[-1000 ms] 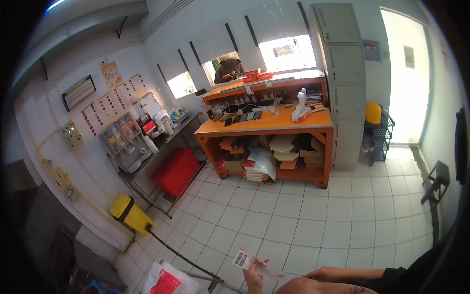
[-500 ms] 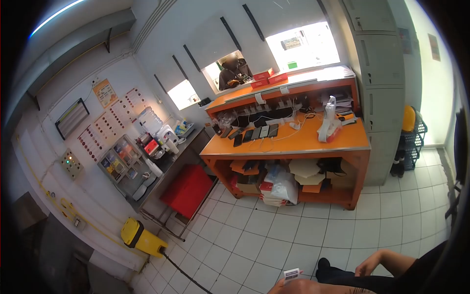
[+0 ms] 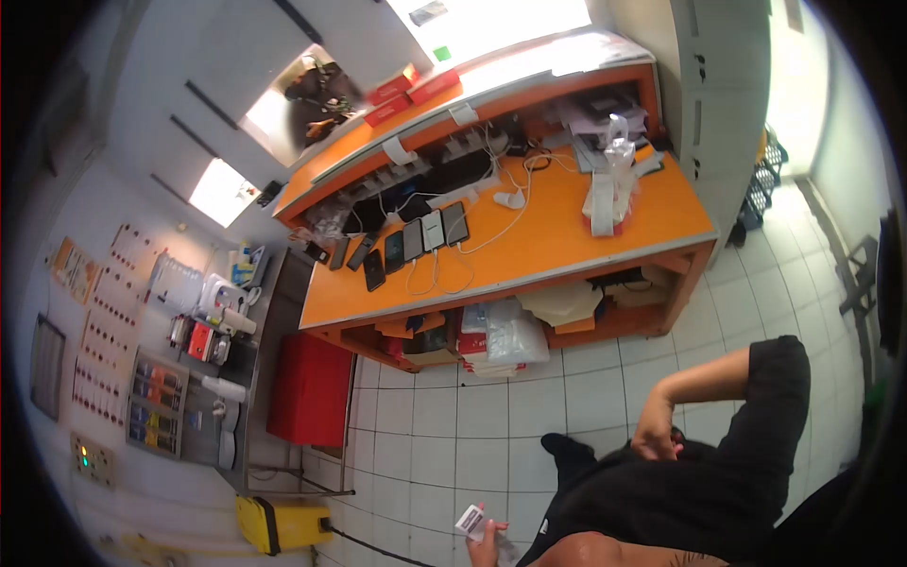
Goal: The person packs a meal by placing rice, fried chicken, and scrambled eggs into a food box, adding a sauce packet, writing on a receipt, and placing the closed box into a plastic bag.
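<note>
Low in the view, the left hand [image 3: 485,546] grips a small packet [image 3: 470,522], a white printed card with clear plastic trailing from it; fingers are closed around its middle. Its long axis runs aslant: the printed end points up and leftward, roughly toward the red box [image 3: 307,392], the clear end down and rightward. It is held up above the tiled floor [image 3: 435,406], well apart from the orange bench [image 3: 557,241] where phones [image 3: 454,222] lie on their cables. The right hand [image 3: 654,433] is at the dark clothing [image 3: 661,491], fingers curled; I cannot tell whether they hold anything.

Half a second ago only the packet's printed end showed, close above the bare arm; now the plastic shows too. The right hand, lower in view then, now sits higher, with more of the clothing in sight.
</note>
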The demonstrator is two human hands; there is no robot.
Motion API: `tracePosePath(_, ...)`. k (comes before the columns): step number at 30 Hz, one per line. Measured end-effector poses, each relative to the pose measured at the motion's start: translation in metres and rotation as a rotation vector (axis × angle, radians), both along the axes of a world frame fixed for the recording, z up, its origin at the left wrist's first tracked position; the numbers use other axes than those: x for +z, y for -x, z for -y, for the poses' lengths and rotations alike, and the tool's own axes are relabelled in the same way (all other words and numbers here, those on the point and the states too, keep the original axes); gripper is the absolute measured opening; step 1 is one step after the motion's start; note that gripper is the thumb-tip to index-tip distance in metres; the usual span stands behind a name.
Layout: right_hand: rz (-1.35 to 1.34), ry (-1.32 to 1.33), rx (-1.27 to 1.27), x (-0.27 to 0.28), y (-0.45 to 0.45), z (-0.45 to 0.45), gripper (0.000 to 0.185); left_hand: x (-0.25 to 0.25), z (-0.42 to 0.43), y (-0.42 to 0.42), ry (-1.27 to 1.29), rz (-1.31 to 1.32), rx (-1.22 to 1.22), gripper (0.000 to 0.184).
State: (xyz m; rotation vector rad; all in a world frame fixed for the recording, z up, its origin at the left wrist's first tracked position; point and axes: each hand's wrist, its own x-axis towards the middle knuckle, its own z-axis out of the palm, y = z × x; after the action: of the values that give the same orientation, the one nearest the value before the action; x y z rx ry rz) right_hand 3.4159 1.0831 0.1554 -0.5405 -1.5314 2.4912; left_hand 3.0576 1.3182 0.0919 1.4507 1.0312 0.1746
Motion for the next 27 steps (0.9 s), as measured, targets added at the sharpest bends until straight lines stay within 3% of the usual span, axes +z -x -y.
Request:
tracePosePath(4,-0.106,-0.048,-0.171,0.007,-0.024,-0.068,0.024,0.003,-0.079,-0.035,0.034,-0.038,-0.09,0.037)
tracePosePath(6,0.025,0.037,-0.209,0.015,-0.048,-0.095,0.017,0.008,-0.131,-0.06,0.013,-0.046,-0.152,0.038)
tracePosePath(8,0.368,0.094,-0.406,0.011,-0.084,-0.11,0.025,0.013,-0.186,-0.09,-0.024,-0.052,-0.222,0.038)
tracePosePath(9,0.494,-0.03,-0.585,-0.006,-0.11,-0.115,0.03,0.016,-0.211,-0.108,-0.041,-0.055,-0.262,0.038)
tracePosePath(10,0.689,-0.316,-0.907,-0.016,-0.135,-0.114,0.028,0.019,-0.235,-0.126,-0.056,-0.059,-0.304,0.038)
tracePosePath(11,1.016,-0.414,-1.088,-0.015,-0.165,-0.116,0.026,0.023,-0.258,-0.146,-0.074,-0.062,-0.353,0.038)
tracePosePath(13,1.235,-0.484,-1.656,-0.002,-0.211,-0.116,0.024,0.027,-0.297,-0.186,-0.103,-0.064,-0.44,0.039)
tracePosePath(14,1.458,-0.614,-1.734,-0.036,-0.256,-0.105,0.028,0.029,-0.313,-0.206,-0.119,-0.064,-0.476,0.038)
tracePosePath(16,2.108,-0.539,-1.841,-0.034,-0.303,-0.095,0.034,0.029,-0.335,-0.247,-0.133,-0.069,-0.53,0.038)
tracePosePath(17,2.307,-0.434,-1.819,-0.025,-0.32,-0.089,0.037,0.028,-0.343,-0.265,-0.132,-0.074,-0.543,0.038)
tracePosePath(21,2.803,-0.072,-1.721,-0.028,-0.364,-0.071,0.043,0.018,-0.362,-0.322,-0.11,-0.132,-0.516,0.038)
tracePosePath(25,2.678,0.28,-1.835,-0.04,-0.371,-0.068,0.048,0.019,-0.386,-0.352,-0.116,-0.212,-0.436,0.037)
tracePosePath(27,2.266,0.581,-2.008,-0.041,-0.38,-0.065,0.054,0.022,-0.406,-0.367,-0.15,-0.232,-0.373,0.037)
